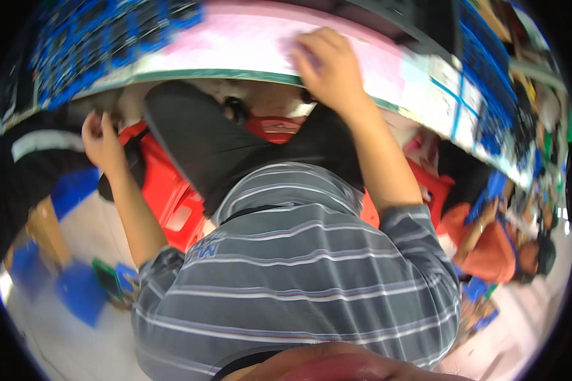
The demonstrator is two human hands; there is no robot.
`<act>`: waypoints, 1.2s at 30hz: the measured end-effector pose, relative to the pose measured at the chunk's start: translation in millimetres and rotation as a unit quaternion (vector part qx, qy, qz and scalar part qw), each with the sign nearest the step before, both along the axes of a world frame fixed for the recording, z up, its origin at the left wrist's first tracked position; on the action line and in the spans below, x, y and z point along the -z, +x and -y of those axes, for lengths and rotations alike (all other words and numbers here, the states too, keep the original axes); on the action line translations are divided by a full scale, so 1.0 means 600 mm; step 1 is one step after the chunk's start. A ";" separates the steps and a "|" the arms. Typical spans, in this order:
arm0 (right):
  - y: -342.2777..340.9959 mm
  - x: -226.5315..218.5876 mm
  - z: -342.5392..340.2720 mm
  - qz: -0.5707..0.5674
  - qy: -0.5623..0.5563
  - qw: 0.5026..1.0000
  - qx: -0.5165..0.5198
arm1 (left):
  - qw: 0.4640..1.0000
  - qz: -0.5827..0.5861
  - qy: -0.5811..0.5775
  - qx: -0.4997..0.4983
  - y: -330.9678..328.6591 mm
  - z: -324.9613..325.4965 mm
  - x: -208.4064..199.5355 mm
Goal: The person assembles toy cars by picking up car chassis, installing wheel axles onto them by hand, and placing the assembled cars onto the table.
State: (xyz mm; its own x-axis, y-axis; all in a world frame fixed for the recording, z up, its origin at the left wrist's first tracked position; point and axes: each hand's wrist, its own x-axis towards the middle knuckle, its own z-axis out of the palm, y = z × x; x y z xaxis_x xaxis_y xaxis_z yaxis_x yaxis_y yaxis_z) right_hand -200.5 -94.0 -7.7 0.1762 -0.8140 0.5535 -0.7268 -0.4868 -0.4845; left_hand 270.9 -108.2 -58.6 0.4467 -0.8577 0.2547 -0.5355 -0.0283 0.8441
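Right hand (pixel 327 70) above pink-topped bench (pixel 254 47), fingers loosely parted, empty | left hand (pixel 102 145) near red seat (pixel 161 178), fingers half-curled, empty | seat: probably light, stiff; grip rim

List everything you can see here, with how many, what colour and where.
Bench: one, pink and white with green edge, across the top
Trays: several, blue and black, upper left, blurred
Racks: count unclear, blue, upper right, blurred
Seats: at least one, red, around the lap
Co-workers: at least two, one in black at left, one in orange at right
Blue items: count unclear, blue, lower left, blurred
Shirt: one, grey striped, lower middle
Trousers: one pair, black, centre
Left hand: one, bare, left of the knees, nothing visible in it
Right hand: one, bare, at the bench, nothing visible in it
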 end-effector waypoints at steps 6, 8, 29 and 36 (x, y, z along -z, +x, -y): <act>-0.091 -0.054 -0.108 0.121 0.018 0.988 0.090 | 0.986 -0.066 0.078 0.131 -0.098 -0.089 0.061; -0.181 -0.059 -0.150 0.050 -0.053 0.974 0.213 | 0.971 -0.123 0.112 0.173 -0.151 -0.108 0.059; -0.270 -0.090 -0.332 -0.125 0.008 0.871 0.474 | 0.716 -0.371 0.265 0.529 -0.473 -0.161 -0.047; -0.060 -0.136 -0.238 0.030 0.045 0.997 -0.055 | 0.621 -0.595 0.216 0.463 -0.518 -0.171 -0.070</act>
